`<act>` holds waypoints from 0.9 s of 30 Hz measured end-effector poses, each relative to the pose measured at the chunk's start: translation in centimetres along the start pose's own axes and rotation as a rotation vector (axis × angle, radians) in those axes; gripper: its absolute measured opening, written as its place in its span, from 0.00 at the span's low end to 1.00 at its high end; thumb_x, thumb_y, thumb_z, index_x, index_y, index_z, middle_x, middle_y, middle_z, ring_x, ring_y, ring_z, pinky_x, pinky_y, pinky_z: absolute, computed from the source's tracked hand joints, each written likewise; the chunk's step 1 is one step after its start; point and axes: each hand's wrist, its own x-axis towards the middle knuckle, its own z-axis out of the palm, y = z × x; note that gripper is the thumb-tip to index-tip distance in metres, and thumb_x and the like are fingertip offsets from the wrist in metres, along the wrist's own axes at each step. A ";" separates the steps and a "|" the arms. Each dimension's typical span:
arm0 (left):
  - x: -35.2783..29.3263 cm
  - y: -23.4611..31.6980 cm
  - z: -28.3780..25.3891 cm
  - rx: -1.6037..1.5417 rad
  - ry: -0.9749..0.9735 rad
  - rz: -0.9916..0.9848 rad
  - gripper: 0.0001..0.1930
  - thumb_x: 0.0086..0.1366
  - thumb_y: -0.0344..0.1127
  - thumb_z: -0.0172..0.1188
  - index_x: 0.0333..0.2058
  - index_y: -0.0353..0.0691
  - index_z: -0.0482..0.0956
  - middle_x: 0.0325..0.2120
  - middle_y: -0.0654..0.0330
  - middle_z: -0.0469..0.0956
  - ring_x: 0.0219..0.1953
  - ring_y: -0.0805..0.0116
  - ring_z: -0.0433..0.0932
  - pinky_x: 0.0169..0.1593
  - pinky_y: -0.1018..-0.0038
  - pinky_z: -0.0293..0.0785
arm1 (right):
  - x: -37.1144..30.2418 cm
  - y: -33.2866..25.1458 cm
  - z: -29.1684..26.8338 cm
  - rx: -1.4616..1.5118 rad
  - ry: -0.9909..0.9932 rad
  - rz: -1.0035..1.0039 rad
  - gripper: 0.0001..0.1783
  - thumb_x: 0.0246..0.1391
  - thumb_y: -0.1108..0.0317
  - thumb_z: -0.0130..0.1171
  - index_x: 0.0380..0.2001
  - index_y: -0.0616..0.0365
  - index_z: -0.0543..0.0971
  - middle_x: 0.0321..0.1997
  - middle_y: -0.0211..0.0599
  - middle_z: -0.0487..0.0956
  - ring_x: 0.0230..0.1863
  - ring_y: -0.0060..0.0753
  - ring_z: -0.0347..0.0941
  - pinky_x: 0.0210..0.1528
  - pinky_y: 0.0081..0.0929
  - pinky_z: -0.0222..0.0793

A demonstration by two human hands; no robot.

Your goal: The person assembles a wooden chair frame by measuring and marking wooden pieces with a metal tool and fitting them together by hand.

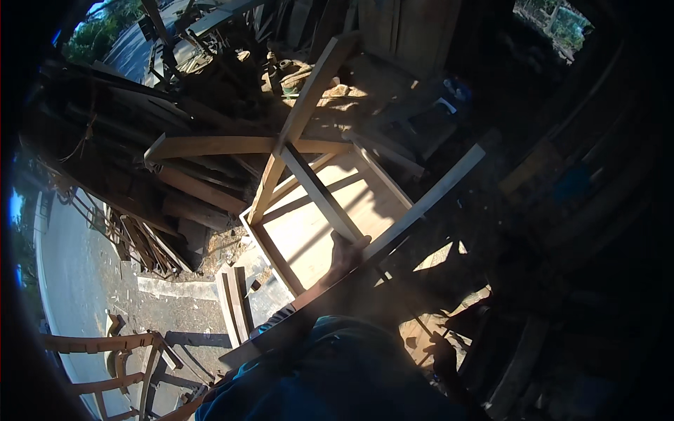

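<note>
My left hand (342, 258) is closed around the near end of a narrow wooden slat (319, 188), where it meets a long wooden rail (428, 200) running diagonally in front of me. At its far end the slat joins a thicker post (309, 102), which is crossed by another wooden bar (217, 146). Below the slat lies a shallow wooden tray-like panel (330, 210) with raised edges. Lower right, in deep shade, my right hand (444, 356) looks closed on a thin dark rod (411, 312) that slants up toward the rail. Shadow hides the rod's kind.
Two short battens (233, 302) lie on the ground at left. A curved wooden frame (105, 344) stands lower left. Stacked timber (140, 175) and a pile of thin sticks (144, 242) line the left side, beside a paved road (67, 259). Dark clutter fills the right.
</note>
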 end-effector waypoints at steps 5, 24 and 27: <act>1.6 -3.9 -0.7 0.274 -0.108 0.101 0.25 0.60 0.38 0.62 0.45 0.29 0.57 0.34 0.46 0.71 0.32 0.60 0.77 0.31 0.69 0.78 | 1.0 -3.3 -0.7 -0.396 0.141 -0.099 0.18 0.42 0.63 0.64 0.38 0.58 0.78 0.30 0.36 0.79 0.36 0.41 0.75 0.37 0.39 0.68; 1.4 -1.8 -1.3 0.786 -0.195 0.853 0.53 0.29 0.38 0.78 0.53 0.25 0.57 0.37 0.42 0.68 0.41 0.43 0.67 0.41 0.52 0.64 | 5.0 2.2 6.4 -0.428 0.786 -0.287 0.16 0.36 0.77 0.51 0.35 0.60 0.74 0.24 0.41 0.73 0.30 0.49 0.70 0.41 0.51 0.68; 0.1 -1.5 -0.3 0.682 -0.139 0.733 0.49 0.31 0.35 0.76 0.52 0.24 0.58 0.35 0.45 0.69 0.38 0.47 0.69 0.37 0.54 0.63 | 4.5 2.7 6.4 -0.348 0.762 -0.161 0.13 0.49 0.63 0.46 0.28 0.60 0.74 0.28 0.46 0.75 0.34 0.54 0.74 0.43 0.47 0.71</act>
